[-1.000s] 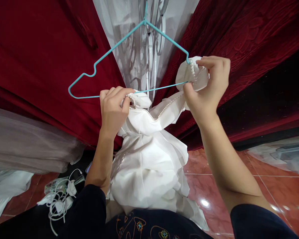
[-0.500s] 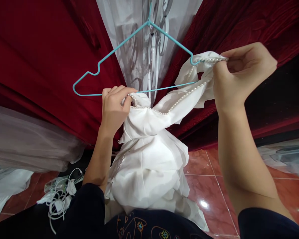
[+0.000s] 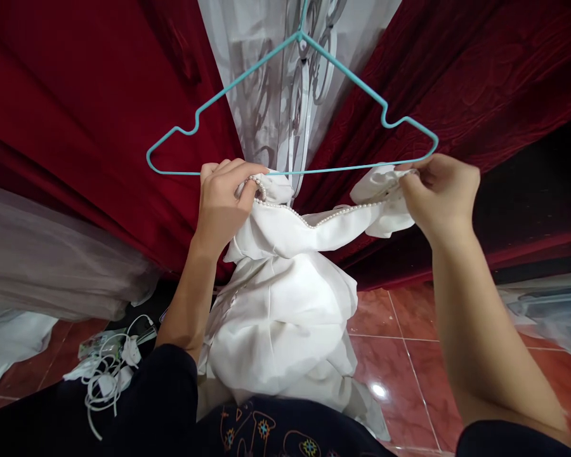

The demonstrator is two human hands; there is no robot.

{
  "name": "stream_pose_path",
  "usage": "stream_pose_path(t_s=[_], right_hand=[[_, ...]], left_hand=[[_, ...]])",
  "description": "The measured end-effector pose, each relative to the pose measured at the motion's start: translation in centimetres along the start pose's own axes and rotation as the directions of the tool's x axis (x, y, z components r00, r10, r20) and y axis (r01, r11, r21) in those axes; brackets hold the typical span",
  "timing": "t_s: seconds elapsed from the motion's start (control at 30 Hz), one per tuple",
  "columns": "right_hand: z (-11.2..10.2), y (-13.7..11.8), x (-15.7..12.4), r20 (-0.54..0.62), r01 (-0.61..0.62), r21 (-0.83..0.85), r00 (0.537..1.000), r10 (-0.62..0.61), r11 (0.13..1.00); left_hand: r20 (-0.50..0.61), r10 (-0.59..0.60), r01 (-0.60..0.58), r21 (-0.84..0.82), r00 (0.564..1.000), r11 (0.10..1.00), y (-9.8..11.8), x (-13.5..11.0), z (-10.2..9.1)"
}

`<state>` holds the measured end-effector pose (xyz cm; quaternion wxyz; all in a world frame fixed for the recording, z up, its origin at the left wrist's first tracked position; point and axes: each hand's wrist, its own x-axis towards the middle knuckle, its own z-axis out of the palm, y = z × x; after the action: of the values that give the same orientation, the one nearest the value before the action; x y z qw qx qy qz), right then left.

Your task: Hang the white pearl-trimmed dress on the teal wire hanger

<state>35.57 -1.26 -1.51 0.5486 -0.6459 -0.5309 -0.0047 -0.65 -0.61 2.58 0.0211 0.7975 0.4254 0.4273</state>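
A white dress (image 3: 285,304) with a pearl-beaded neckline hangs down in front of me, its skirt bunched near my lap. My left hand (image 3: 228,200) is closed on the left part of the beaded top, just at the bottom bar of a light blue hanger (image 3: 247,75). Pinched in my right hand (image 3: 442,193) is the right end of the dress's top, right below the hanger's right corner. The hanger hangs by its hook, and both of its shoulder arms are bare. Fabric hides some of my fingertips.
Dark red curtains (image 3: 99,95) hang on both sides of a white ornate metal frame (image 3: 301,108). Pale sheer fabric (image 3: 52,254) hangs at left. Tangled white cables (image 3: 107,381) lie low at left. Red tiles (image 3: 385,355) cover the floor.
My right hand has moved down and left, and the dress's right end has come off the hanger's right arm to below its bottom bar. My left hand keeps its grip.
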Motion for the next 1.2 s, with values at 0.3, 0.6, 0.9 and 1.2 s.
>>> stream_pose_path(t_s=[0.3,0.6,0.9,1.2], right_hand=[[1.9,-6.9,-4.0,-0.441,0.617,0.338,0.771,-0.459,0.711],[6.4,-6.5,-5.1,-0.006,0.417,0.360,0.896,-0.445,0.835],[5.9,-6.1,-4.8,-0.021,0.357,0.436,0.922,-0.387,0.827],[6.4,-6.2,-5.0,-0.054,0.372,0.431,0.920,-0.388,0.822]], left_hand=[[0.020,-0.007,0.007,-0.017,1.000,1.000,0.7,0.0,1.5],[0.013,0.064,-0.063,-0.029,0.998,0.998,-0.3,-0.2,3.0],[-0.527,-0.007,-0.112,-0.193,0.850,0.975,-3.1,-6.6,3.3],[-0.696,-0.253,0.076,-0.275,0.672,0.958,-11.2,-1.0,-2.9]])
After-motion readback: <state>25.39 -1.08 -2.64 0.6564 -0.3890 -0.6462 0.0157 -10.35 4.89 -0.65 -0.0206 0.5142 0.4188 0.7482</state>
